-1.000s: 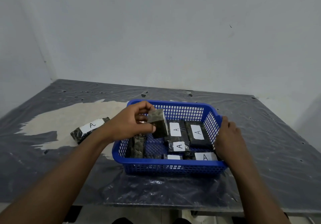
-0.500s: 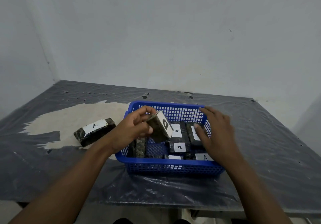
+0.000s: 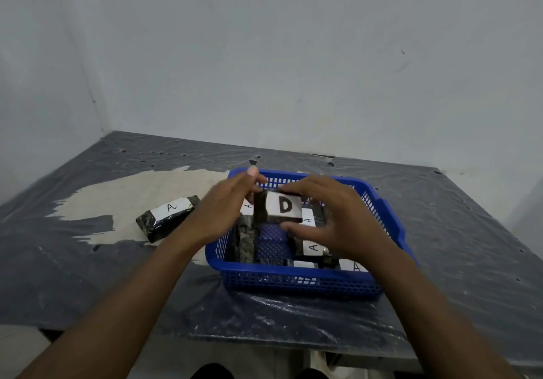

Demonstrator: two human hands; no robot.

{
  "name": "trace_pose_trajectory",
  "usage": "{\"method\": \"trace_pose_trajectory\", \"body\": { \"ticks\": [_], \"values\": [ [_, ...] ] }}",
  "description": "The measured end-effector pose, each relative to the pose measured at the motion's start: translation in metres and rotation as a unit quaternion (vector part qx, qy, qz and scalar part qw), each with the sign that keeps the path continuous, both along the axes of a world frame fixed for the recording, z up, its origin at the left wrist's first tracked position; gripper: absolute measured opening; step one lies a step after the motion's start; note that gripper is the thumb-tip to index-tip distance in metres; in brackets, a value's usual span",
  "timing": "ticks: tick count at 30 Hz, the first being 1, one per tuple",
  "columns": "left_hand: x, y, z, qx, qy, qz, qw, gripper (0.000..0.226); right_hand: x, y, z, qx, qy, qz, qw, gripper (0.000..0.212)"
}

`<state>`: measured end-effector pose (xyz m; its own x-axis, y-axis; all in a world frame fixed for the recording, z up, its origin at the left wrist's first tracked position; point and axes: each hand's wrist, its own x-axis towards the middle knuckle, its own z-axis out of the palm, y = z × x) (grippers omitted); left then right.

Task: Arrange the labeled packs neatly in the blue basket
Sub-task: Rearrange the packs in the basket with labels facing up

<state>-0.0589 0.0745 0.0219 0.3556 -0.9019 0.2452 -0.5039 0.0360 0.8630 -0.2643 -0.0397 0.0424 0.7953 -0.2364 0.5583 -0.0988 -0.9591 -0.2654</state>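
Note:
Above the blue basket both hands hold a dark pack with a white label reading D, label facing me. My left hand grips its left end and my right hand pinches its right end between fingers and thumb. Inside the basket lie several dark packs labelled A, partly hidden by my hands, and a dark pack standing on edge at the left. Another pack labelled A lies on the table left of the basket.
The table is covered in wrinkled dark plastic sheet with a pale bare patch at the left. Grey walls rise right behind the table. The table's front edge runs just below the basket.
My right hand left the basket's right rim and took hold of the pack's right end. The pack turned so its D label faces me. The view has shifted slightly.

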Motion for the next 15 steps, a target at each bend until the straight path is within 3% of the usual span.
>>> {"method": "trace_pose_trajectory", "body": {
  "ticks": [2, 3, 7, 15],
  "values": [
    [0.01, -0.005, -0.009, -0.034, -0.128, 0.12, 0.984, 0.039, 0.006, -0.008, -0.001, 0.058, 0.059, -0.041, 0.996, 0.052],
    [0.013, -0.008, -0.013, -0.008, -0.162, 0.151, 0.975, 0.039, 0.01, -0.011, -0.003, 0.072, 0.107, -0.052, 0.99, 0.05],
    [0.016, -0.019, -0.026, 0.131, -0.153, 0.164, 0.966, 0.03, 0.03, -0.018, -0.02, 0.099, 0.24, -0.046, 0.965, 0.042],
    [0.016, -0.022, -0.03, 0.136, -0.187, 0.202, 0.952, 0.034, 0.042, -0.024, -0.045, 0.09, 0.261, -0.056, 0.96, 0.041]
  ]
}}
